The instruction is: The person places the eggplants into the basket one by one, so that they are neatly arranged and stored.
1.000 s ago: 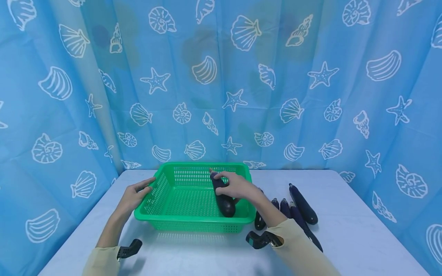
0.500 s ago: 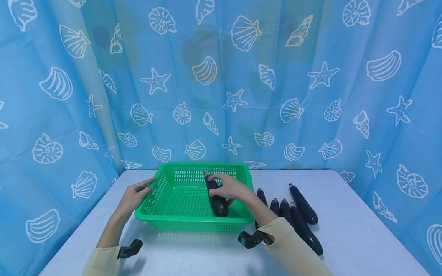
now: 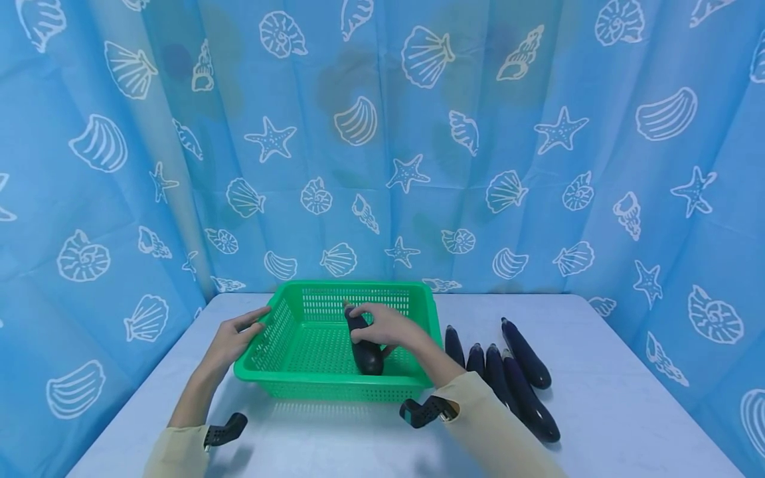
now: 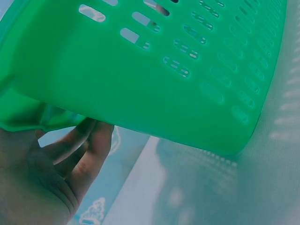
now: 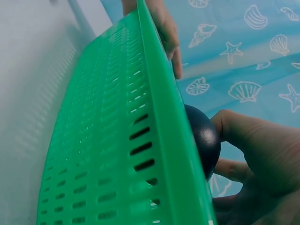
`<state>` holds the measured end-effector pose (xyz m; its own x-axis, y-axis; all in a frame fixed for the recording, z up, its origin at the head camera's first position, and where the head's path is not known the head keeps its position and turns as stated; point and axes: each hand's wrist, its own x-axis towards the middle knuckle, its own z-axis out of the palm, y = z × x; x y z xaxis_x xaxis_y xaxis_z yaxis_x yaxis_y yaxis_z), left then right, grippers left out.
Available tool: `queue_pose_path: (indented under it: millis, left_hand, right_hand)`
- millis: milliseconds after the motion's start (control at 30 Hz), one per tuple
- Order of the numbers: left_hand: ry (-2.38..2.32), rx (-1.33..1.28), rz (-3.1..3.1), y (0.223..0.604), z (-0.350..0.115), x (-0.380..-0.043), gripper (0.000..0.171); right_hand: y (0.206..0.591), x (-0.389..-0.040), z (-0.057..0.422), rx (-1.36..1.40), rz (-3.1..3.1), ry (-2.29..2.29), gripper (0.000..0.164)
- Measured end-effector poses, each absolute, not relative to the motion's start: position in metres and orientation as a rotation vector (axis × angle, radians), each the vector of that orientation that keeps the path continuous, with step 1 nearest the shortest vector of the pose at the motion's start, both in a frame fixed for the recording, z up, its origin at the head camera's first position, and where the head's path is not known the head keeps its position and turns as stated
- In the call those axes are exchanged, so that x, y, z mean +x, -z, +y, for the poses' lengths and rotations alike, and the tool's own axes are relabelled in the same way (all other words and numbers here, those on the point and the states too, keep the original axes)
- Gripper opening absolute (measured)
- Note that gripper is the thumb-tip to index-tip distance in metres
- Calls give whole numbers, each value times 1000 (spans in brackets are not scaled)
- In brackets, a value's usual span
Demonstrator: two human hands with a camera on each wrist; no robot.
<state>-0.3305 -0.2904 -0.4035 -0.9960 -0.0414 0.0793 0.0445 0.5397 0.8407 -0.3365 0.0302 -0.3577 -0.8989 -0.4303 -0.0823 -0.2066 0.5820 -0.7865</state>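
Note:
My right hand [image 3: 385, 326] grips a dark purple eggplant [image 3: 367, 359] inside a green plastic basket [image 3: 337, 379]. The eggplant slants with its stem toward the far wall and its rounded end near the front rim. In the right wrist view, that glossy end [image 5: 202, 138] shows past the rim, thumb and fingers around it; the rest is hidden behind the basket wall. My left hand [image 3: 230, 342] holds the basket's left rim, its fingers over the edge. The left wrist view shows its fingers [image 4: 96, 150] against the green plastic.
Several more eggplants [image 3: 526, 398] lie on the white table [image 3: 335, 445] right of the basket, some partly behind my right forearm. Another eggplant [image 3: 522, 355] lies farther right, slanted. A blue curtain [image 3: 382, 146] with shell prints hangs behind and at both sides.
My right hand has carried the eggplant leftward inside the basket, toward its middle. More of the eggplants on the table now show. My left hand has stayed on the rim.

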Motion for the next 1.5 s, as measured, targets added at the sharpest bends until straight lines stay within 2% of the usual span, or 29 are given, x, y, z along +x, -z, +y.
queue_pose_path:
  millis: [1500]
  left_hand:
    - [1465,-39,-2679,403,-291,-329,49]
  right_hand:
    - [362,-346,-20,-475,2388,1200,53]
